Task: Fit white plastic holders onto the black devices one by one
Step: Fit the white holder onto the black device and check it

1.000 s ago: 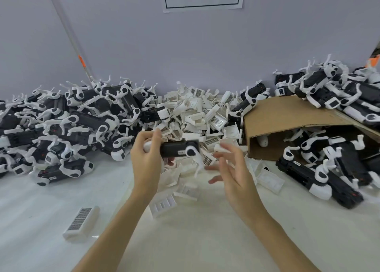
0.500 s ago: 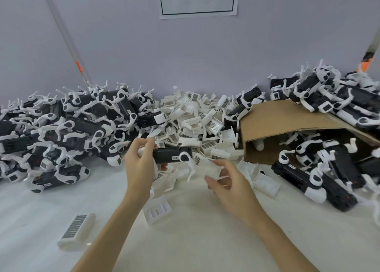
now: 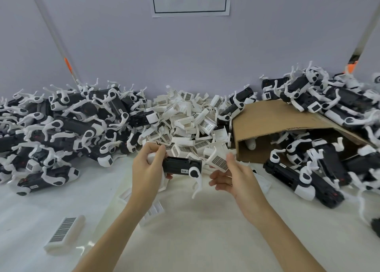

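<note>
My left hand (image 3: pixel 147 170) grips a black device (image 3: pixel 181 166) by its left end and holds it level above the table; a white arm hangs from the device's right end. My right hand (image 3: pixel 234 179) pinches a white plastic holder (image 3: pixel 218 160) with a grid-patterned face, just right of the device and not touching it. Behind both hands lies a heap of loose white holders (image 3: pixel 189 119).
Black devices with white parts are piled at the left (image 3: pixel 61 128) and at the right (image 3: pixel 320 163), partly under a tipped cardboard box (image 3: pixel 273 117). A single holder (image 3: pixel 64 233) lies at the near left, others under my left wrist. The wall stands right behind the piles.
My right hand reached into the loose holders, took one and lifted it up beside the device's right end. My left hand kept the device nearly still.
</note>
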`<state>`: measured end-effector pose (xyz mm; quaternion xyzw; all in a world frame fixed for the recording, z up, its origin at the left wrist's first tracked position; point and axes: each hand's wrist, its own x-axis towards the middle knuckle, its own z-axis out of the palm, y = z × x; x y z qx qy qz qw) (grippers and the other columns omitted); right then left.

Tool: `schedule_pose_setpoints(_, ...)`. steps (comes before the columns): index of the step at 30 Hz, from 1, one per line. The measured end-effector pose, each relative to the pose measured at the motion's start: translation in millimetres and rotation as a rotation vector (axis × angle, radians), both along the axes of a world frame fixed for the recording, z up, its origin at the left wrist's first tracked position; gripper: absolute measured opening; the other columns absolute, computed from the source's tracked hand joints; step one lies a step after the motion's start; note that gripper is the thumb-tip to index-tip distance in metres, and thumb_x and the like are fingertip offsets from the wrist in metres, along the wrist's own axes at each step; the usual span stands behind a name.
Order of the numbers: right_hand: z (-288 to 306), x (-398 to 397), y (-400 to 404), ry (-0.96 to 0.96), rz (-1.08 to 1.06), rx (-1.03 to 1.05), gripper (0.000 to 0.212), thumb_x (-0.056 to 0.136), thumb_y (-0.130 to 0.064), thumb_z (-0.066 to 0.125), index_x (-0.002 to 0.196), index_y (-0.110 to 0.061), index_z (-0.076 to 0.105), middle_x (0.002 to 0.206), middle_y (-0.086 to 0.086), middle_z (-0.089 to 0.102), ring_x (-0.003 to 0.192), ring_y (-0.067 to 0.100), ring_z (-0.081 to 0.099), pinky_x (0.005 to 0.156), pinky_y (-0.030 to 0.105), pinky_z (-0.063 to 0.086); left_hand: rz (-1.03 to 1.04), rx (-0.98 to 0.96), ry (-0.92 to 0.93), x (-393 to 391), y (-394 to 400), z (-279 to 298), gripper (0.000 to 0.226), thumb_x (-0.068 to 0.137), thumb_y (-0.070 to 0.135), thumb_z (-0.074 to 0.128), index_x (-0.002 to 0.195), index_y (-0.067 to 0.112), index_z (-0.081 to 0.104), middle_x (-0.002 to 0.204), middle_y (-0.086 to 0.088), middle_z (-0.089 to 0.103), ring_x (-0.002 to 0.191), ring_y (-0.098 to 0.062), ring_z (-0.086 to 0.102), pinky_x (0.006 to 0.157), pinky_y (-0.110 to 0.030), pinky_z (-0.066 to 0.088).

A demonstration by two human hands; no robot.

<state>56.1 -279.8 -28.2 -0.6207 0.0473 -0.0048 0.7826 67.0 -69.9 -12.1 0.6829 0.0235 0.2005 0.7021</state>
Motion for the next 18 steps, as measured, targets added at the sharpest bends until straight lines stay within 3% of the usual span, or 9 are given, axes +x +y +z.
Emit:
schedule_pose_setpoints(4,1,0,-1,-0.026,0.034,0.078,0.025,0.104,-0.027,0.063,0.117,-0.007,0.072,0.105,0.018,0.078,0.094,0.029,0.078,0.070,0.027,0.058,-0.004,0.085,-0.023,-2,-4,-4,0.020,0.104,0.013,0.062,0.085,0.006,0.062,0.076,-0.004,0.063,0.063,-0.013,0.062,0.051,-0.033,0.053)
schedule_pose_setpoints(8,2,0,-4,-0.093,0.014,0.181,0.038,0.094,-0.005,0.072,0.130,-0.006,0.062,0.119,0.015,0.076,0.108,0.030,0.076,0.090,0.035,0.056,-0.025,0.142,-0.058,-3,-8,-7,0.024,0.106,0.014,0.063,0.083,0.009,0.062,0.070,0.001,0.062,0.058,-0.005,0.060,0.049,-0.022,0.050)
schedule_pose_setpoints(15,-1,-4,-1,-0.275,0.018,-0.098,0.045,0.100,0.011,0.056,0.126,-0.026,0.051,0.109,0.011,0.079,0.095,0.029,0.079,0.077,0.032,0.063,-0.088,0.167,-0.058,-4,-11,-11,0.028,0.108,0.019,0.058,0.083,0.008,0.062,0.077,-0.011,0.063,0.060,-0.016,0.064,0.049,-0.028,0.050)
schedule_pose_setpoints(18,0,-5,0,-0.341,0.046,-0.212,0.049,0.098,0.018,0.047,0.121,-0.023,0.058,0.103,0.006,0.079,0.097,0.026,0.078,0.084,0.038,0.063,-0.097,0.188,-0.073,-4,-11,-13,0.028,0.107,0.023,0.058,0.084,0.009,0.063,0.080,-0.014,0.064,0.061,-0.016,0.064,0.049,-0.026,0.050)
